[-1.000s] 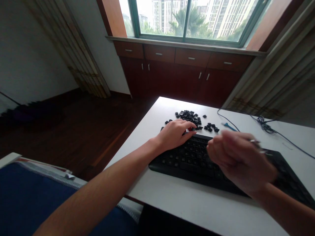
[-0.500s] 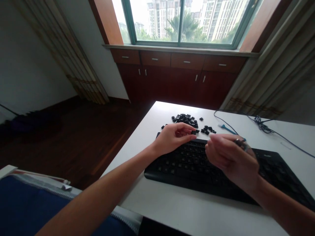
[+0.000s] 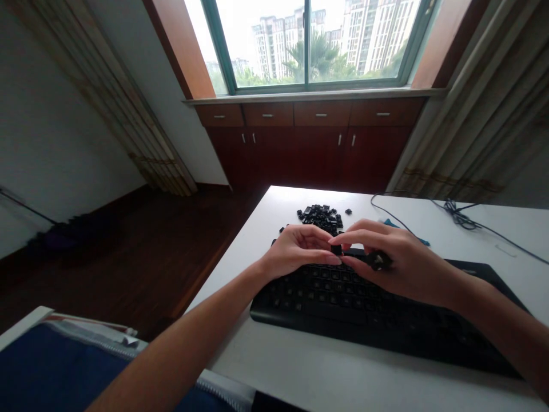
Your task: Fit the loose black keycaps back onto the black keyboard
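Over the left end of the keyboard (image 3: 364, 312), just above its far rows, my two hands meet on one small black keycap (image 3: 337, 249). My left hand (image 3: 300, 252) has it pinched between thumb and fingertips, and my right hand (image 3: 401, 260) is closed in on it from the other side with index finger and thumb. Honestly can't tell which hand is carrying it, since both are touching it. I'd say the two-sided fingertip pinch is there because the cap is tiny and slick, and a looser hold would let it twist or drop.

There's also a dark bit (image 3: 377, 260) tucked further back in my right hand, under the fingers. I can't make out what it is, but parked there it leaves my fingertips free.

The keyboard lies flat on the white tabletop (image 3: 326, 372), angled a little, with its near edge towards me. The pile of loose keycaps (image 3: 319, 216) sits just past its far left corner, close enough to reach but off the board. A blue tool (image 3: 418, 240) pokes out beyond my right hand, and a cable (image 3: 463, 220) runs off along the far right side, well away from my hands.
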### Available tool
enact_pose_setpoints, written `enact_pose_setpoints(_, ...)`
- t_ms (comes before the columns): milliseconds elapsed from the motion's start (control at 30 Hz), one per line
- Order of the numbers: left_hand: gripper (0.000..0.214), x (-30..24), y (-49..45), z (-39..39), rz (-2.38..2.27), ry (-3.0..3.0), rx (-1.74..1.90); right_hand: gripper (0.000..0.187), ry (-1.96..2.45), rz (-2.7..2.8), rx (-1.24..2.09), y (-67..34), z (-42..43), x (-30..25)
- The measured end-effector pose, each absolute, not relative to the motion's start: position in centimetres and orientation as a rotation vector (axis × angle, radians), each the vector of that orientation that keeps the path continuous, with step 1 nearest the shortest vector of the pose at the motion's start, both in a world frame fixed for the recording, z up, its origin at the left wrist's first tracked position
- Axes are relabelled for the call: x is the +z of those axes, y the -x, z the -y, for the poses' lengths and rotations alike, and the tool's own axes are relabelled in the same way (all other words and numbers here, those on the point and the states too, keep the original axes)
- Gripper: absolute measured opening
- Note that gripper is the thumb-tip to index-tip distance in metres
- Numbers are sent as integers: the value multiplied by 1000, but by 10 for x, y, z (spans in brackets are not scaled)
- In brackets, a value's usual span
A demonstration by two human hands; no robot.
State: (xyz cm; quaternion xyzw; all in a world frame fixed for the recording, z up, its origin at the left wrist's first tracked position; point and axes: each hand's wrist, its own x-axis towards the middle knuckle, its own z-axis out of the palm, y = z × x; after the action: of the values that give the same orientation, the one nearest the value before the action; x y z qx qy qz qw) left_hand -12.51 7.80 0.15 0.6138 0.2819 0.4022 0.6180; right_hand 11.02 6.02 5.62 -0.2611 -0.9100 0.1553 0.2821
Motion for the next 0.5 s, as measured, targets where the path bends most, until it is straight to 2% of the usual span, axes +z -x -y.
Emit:
enact_pose_setpoints(167,34,4,131,-82,-711,-1533,851,32,678,2443,345,-110,-59,53)
enact_pose_setpoints(367,31,11,138,-84,-653,-1612,743,18,740,2402,248,-106,-54,53)
enact_pose_setpoints(500,28,12,138,-83,-621,-1542,749,16,799,2355,198,-102,-52,52)
